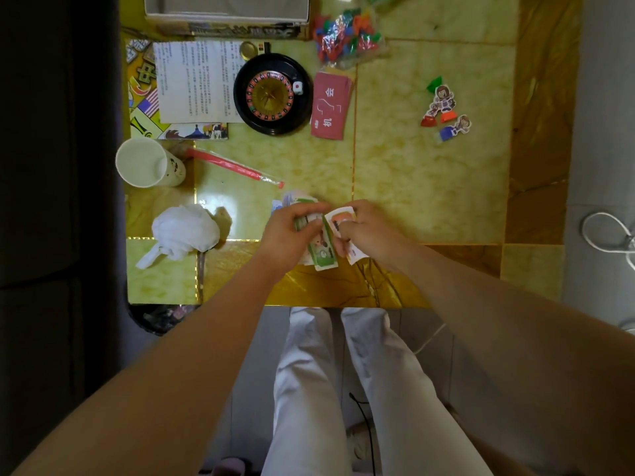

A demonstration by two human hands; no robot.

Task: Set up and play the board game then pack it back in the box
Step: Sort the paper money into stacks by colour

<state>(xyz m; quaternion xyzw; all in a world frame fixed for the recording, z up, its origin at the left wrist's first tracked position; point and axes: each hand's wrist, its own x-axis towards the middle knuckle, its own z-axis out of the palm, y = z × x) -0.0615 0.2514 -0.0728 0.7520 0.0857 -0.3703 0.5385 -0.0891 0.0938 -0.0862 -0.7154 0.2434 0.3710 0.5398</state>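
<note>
Table top: yellow-green marbled tiles, parted by thin gold lines and bordered in amber-brown. Roulette wheel: black bowl, red-and-black numbered ring, gold centre. Die: white, marked with one red spot. Card stack: pink-red, printed with white characters. Bagged pieces: red, blue, green and orange, seen through clear plastic. Figure pawns: cartoon prints mounted on red, orange, blue and green bases. Rule sheet: white, covered in black text. Folded board: yellow, printed with a striped flag. Cup: white, dark print on the side. Straw: red, clear-wrapped. Play notes: green, orange and white.
</note>
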